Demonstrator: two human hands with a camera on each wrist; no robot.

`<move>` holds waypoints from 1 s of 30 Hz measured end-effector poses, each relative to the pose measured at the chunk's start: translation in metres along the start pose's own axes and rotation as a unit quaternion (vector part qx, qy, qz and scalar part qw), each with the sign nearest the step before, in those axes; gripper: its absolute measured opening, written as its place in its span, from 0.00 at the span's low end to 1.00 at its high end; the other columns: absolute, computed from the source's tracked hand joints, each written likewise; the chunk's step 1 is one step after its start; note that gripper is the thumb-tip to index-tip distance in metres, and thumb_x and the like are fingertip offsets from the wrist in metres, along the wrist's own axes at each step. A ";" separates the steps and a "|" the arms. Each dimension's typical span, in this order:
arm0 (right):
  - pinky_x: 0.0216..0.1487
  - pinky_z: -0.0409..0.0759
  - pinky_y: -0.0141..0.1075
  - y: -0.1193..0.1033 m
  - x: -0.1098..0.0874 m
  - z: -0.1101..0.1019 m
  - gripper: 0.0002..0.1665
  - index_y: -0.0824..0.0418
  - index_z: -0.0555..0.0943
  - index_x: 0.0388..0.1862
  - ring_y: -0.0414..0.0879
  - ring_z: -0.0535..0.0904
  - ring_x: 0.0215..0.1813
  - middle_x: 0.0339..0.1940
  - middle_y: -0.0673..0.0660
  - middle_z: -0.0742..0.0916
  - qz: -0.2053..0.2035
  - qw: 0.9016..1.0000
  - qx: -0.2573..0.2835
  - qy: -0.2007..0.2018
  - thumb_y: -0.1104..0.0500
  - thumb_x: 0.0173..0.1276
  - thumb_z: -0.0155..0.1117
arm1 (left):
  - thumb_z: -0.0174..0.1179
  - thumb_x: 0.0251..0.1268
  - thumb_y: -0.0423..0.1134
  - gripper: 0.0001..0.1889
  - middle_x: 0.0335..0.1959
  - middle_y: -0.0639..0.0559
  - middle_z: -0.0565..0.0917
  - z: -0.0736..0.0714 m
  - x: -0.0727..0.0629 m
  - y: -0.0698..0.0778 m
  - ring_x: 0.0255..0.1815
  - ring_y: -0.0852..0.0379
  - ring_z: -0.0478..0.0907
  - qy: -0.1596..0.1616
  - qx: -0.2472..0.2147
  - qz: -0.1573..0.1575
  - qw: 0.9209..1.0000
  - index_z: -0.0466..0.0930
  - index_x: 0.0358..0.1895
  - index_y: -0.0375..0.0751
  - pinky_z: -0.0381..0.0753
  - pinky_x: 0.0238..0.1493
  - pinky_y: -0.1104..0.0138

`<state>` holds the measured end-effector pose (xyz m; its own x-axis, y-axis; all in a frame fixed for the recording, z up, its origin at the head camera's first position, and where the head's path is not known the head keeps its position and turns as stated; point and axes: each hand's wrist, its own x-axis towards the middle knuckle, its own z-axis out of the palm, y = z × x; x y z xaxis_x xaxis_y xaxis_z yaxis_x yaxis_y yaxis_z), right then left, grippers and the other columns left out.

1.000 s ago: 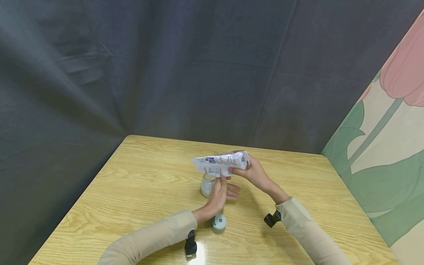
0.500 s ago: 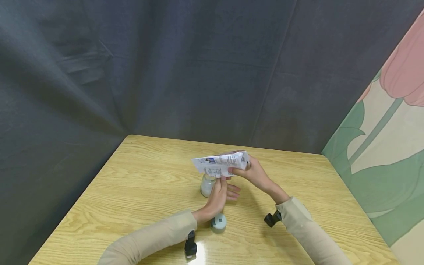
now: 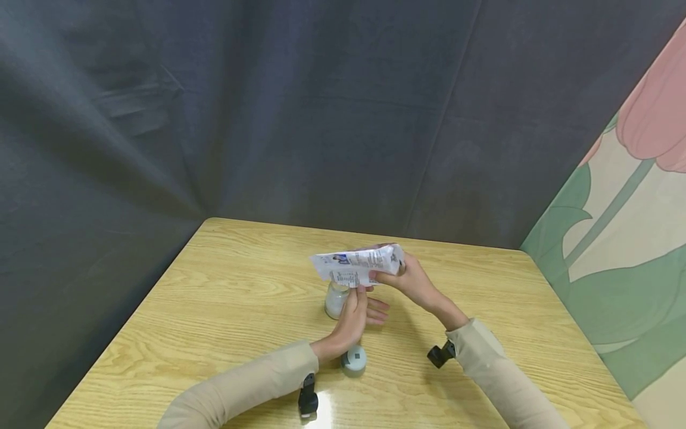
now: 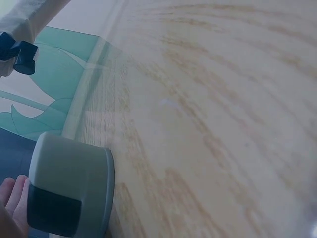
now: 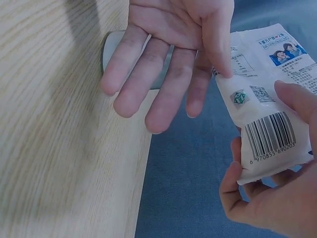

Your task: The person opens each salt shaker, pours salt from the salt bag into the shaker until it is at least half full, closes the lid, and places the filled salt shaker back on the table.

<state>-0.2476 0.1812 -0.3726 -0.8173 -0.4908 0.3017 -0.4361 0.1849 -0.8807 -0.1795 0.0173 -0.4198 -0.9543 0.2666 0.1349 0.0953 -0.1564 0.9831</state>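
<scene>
Two bare hands work over a wood-grain table (image 3: 252,298). Leftmost in the head view, a clear jar (image 3: 334,302) stands beneath the left end of a white packet (image 3: 354,264). Beside the jar, the left hand (image 3: 354,319) grips nothing, fingers straight; the right wrist view shows its palm, the thumb seeming to meet the packet's edge. Near the left wrist sits a pale round container (image 3: 355,358); only the left wrist view reveals its dark side panel. The packet, raised off the table, runs lengthwise left to right, pointing left; the right hand (image 3: 411,280) grips its right end. From the right wrist, printing shows: Chinese characters, two pictured figures, a barcode reading 6 970855 690203.
</scene>
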 end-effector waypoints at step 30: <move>0.53 0.85 0.43 -0.004 -0.001 -0.001 0.28 0.59 0.75 0.64 0.51 0.82 0.56 0.57 0.57 0.84 0.006 1.000 -0.003 -0.006 0.66 0.66 0.70 | 0.22 0.85 0.40 0.21 0.45 0.26 0.81 0.004 -0.003 0.001 0.44 0.27 0.81 0.010 0.003 -0.005 1.000 0.60 0.59 0.27 0.86 0.46 0.48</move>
<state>-0.2454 0.1821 -0.3695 -0.8187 -0.4978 0.2862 -0.4279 0.1966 -0.8822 -0.1759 0.0198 -0.4187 -0.9609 0.2487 0.1217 0.0865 -0.1479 0.9852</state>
